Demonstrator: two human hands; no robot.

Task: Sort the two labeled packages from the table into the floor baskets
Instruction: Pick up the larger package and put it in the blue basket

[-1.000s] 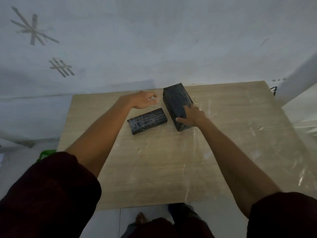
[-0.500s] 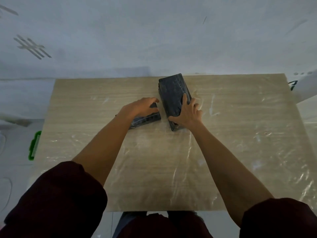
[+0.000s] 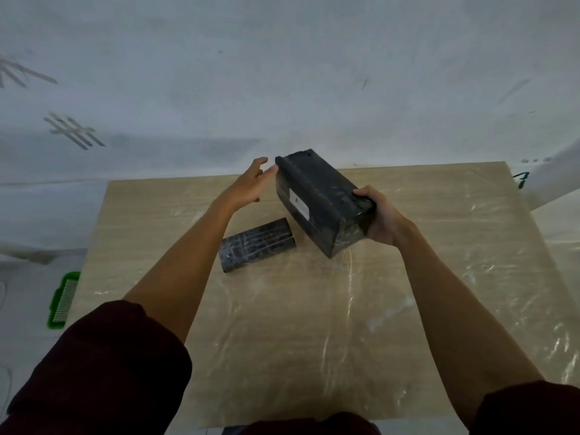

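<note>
The large black wrapped package point(image 3: 326, 196) is lifted off the table and tilted, its white label with the letter A point(image 3: 298, 204) facing me. My right hand point(image 3: 381, 219) grips its near right end. My left hand point(image 3: 251, 183) is spread beside the package's far left edge, fingertips at or just touching its corner. The small flat black package point(image 3: 257, 244) lies on the table point(image 3: 314, 324) below my left forearm, with no label showing.
A green basket rim point(image 3: 62, 299) shows on the floor left of the table. A white sheeted wall stands behind the table. Clear plastic film covers the tabletop. My dark sleeves fill the bottom corners.
My right hand has lifted the large package off the table and turned it so its label shows. My left hand has left the small package and risen to the large one's far edge.
</note>
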